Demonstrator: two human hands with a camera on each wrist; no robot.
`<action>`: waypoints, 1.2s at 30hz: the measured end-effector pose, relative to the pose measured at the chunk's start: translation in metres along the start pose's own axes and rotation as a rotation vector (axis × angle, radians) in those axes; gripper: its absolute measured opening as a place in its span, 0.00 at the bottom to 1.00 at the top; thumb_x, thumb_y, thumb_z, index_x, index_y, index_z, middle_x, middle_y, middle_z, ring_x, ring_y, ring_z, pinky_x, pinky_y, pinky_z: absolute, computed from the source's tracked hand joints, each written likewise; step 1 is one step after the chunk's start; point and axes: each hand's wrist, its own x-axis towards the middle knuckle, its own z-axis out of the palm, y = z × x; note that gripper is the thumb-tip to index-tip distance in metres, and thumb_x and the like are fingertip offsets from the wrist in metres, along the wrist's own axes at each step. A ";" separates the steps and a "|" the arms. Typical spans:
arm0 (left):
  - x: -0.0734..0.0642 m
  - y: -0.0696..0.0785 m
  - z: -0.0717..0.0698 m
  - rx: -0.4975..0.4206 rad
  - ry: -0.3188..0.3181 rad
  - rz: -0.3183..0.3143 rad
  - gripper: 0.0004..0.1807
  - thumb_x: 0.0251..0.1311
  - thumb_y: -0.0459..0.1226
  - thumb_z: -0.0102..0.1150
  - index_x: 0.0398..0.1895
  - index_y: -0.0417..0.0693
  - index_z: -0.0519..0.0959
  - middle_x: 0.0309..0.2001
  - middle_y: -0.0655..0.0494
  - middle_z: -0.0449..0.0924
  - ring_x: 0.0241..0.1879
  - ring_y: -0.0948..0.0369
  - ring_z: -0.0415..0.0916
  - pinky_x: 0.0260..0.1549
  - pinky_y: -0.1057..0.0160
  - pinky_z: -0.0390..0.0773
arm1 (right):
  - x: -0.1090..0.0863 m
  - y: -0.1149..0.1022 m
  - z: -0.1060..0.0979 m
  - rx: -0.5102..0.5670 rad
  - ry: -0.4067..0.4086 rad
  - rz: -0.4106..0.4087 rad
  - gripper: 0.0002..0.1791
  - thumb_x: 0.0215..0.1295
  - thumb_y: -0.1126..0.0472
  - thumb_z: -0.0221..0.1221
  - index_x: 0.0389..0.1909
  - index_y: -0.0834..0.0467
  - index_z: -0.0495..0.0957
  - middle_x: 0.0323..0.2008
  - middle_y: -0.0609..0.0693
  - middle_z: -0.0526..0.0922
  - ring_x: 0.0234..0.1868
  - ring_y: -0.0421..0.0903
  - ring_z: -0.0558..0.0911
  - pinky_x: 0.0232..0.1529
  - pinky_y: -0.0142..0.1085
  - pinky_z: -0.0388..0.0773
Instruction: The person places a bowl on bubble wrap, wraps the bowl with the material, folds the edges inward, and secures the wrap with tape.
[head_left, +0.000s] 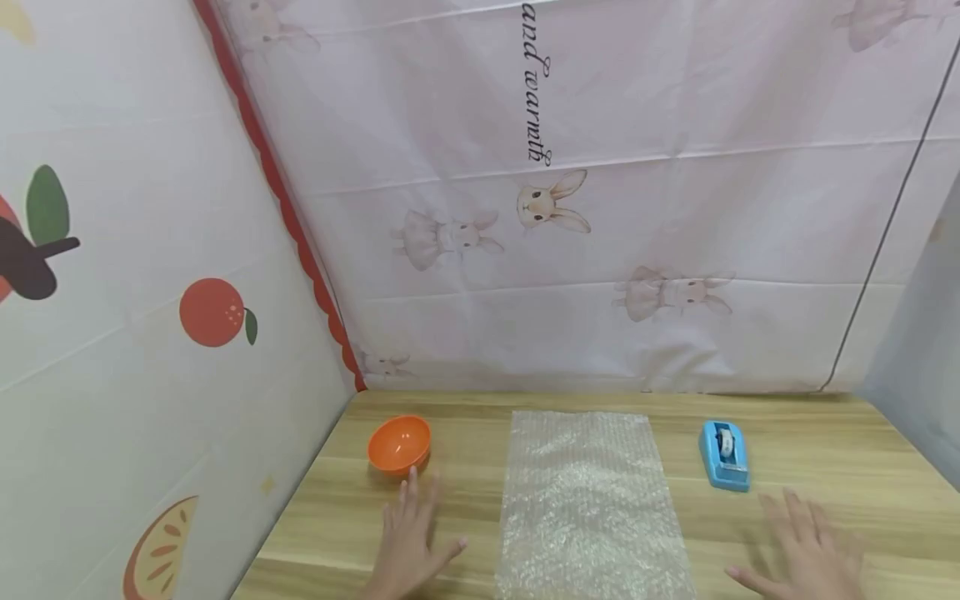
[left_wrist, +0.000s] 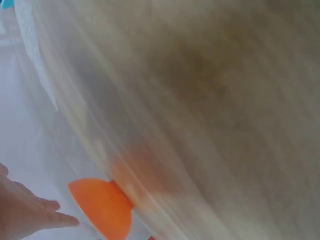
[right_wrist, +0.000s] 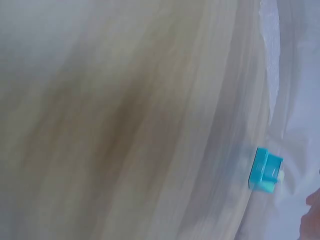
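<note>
A pale wooden worktop [head_left: 465, 508] stood in a corner hung with printed cloth: a sheet with oranges and fruit slices [head_left: 150, 275] on the left, and a pink sheet with rabbits [head_left: 600, 208] along the far side. A sheet of bubble wrap [head_left: 588, 500] lay flat in the middle of the worktop, running from far to near. Left of it, towards the far left corner, sat a small orange bowl [head_left: 399, 443], upright. Right of the wrap lay a blue tape dispenser [head_left: 723, 454], well apart from the bowl. The left hand [head_left: 411, 537] rested palm down on the worktop just near of the bowl, its fingers [head_left: 412, 492] straight and spread, holding nothing; the fingertips were close to the bowl, and whether they touched it could not be told. The right hand [head_left: 806, 554] lay palm down near of the tape dispenser, fingers spread wide and empty, clear of the dispenser. Both wrist views were badly blurred, showing only wood grain, the bowl and the dispenser.
</note>
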 end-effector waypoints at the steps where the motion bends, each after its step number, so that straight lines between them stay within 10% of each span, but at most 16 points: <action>1: 0.002 0.000 -0.002 -0.025 -0.006 -0.021 0.50 0.47 0.60 0.60 0.71 0.49 0.53 0.70 0.33 0.46 0.65 0.33 0.53 0.55 0.27 0.55 | 0.001 -0.003 0.001 0.024 -0.006 -0.024 0.62 0.45 0.34 0.63 0.71 0.58 0.40 0.68 0.72 0.43 0.67 0.74 0.35 0.52 0.78 0.30; 14: 0.019 -0.009 -0.015 -0.459 0.017 -0.352 0.45 0.54 0.51 0.60 0.69 0.39 0.52 0.66 0.33 0.57 0.61 0.36 0.62 0.57 0.39 0.67 | 0.011 -0.045 0.022 0.180 0.103 -0.269 0.47 0.37 0.48 0.71 0.56 0.70 0.67 0.57 0.73 0.66 0.54 0.72 0.65 0.49 0.70 0.58; 23: 0.027 -0.023 -0.019 -0.671 0.123 -0.556 0.42 0.59 0.49 0.56 0.69 0.35 0.50 0.60 0.31 0.64 0.55 0.40 0.70 0.50 0.48 0.77 | 0.010 -0.054 0.032 0.229 -0.014 -0.274 0.41 0.39 0.54 0.71 0.53 0.72 0.69 0.53 0.74 0.70 0.51 0.71 0.71 0.44 0.65 0.71; 32: 0.041 -0.033 -0.026 -0.729 0.186 -0.764 0.46 0.62 0.57 0.46 0.70 0.35 0.45 0.61 0.29 0.63 0.58 0.38 0.64 0.56 0.44 0.69 | 0.013 -0.069 0.028 0.245 -0.228 -0.117 0.35 0.47 0.54 0.68 0.55 0.68 0.71 0.53 0.67 0.73 0.53 0.66 0.72 0.49 0.58 0.73; 36: 0.045 -0.040 -0.026 -0.745 0.189 -0.833 0.47 0.62 0.57 0.46 0.71 0.34 0.43 0.45 0.37 0.71 0.42 0.47 0.73 0.44 0.55 0.77 | 0.019 -0.075 0.024 0.252 -0.327 0.022 0.33 0.49 0.51 0.66 0.53 0.67 0.73 0.51 0.64 0.74 0.52 0.65 0.73 0.50 0.57 0.72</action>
